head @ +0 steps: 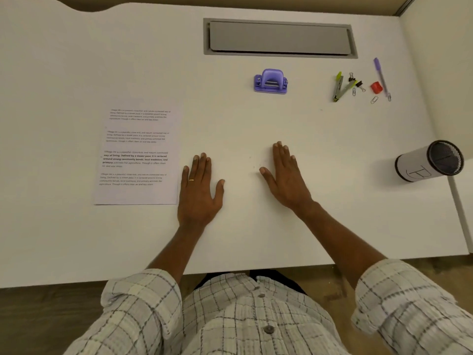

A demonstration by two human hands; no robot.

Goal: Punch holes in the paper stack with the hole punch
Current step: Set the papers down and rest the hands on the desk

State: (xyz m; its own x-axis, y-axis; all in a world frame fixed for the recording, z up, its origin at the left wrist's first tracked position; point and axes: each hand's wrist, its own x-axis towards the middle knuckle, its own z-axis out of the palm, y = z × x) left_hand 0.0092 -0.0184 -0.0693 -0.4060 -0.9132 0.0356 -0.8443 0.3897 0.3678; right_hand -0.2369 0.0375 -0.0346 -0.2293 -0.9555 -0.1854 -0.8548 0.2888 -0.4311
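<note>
A stack of printed white paper (138, 152) lies flat on the white desk (243, 129), left of centre. A purple hole punch (270, 81) stands further back, right of the paper and apart from it. My left hand (199, 188) rests palm down on the desk just right of the paper's lower right corner, fingers together, holding nothing. My right hand (286, 172) lies flat a little to the right, well in front of the punch, also empty.
A grey cable flap (280, 38) is set into the desk at the back. At the back right lie a yellow-green stapler (341, 87), binder clips, paper clips, a red sharpener (376, 87) and a purple pen (380, 73). A mesh pen cup (430, 161) stands at the right edge.
</note>
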